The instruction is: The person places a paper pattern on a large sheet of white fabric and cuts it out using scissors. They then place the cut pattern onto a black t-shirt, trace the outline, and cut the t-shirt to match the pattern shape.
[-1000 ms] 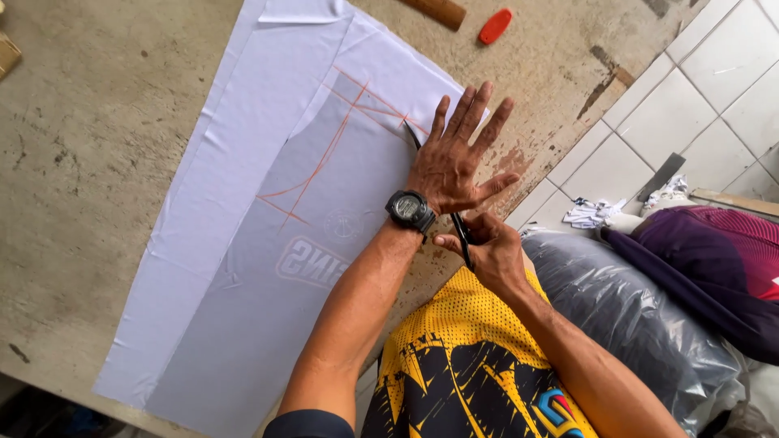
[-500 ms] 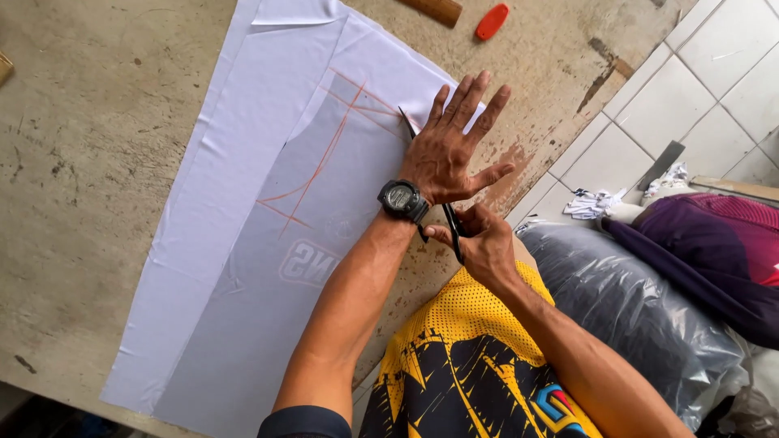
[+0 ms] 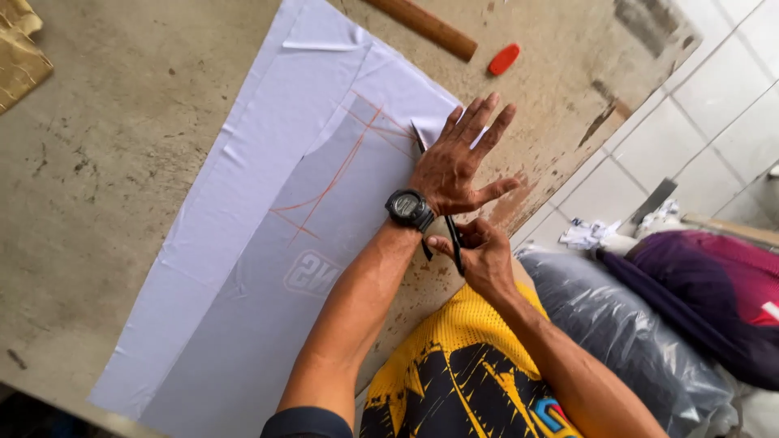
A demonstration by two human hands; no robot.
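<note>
A long piece of white fabric (image 3: 268,203) lies flat on a worn wooden table (image 3: 122,97), marked with orange chalk lines (image 3: 324,186). My left hand (image 3: 458,158), with a black watch on the wrist, presses flat on the fabric's right edge, fingers spread. Just below it my right hand (image 3: 479,251) grips black-handled scissors (image 3: 450,235), whose blades run under my left palm; a tip shows at the fabric edge.
A wooden stick (image 3: 422,26) and a red chalk piece (image 3: 504,58) lie at the table's far end. Brown paper (image 3: 20,49) sits at the top left. Right of the table, over a tiled floor, are a grey plastic bag (image 3: 641,341) and purple cloth (image 3: 706,292).
Both hands have kept their places on the fabric edge; the view has shifted slightly. The scissors remain under the left palm.
</note>
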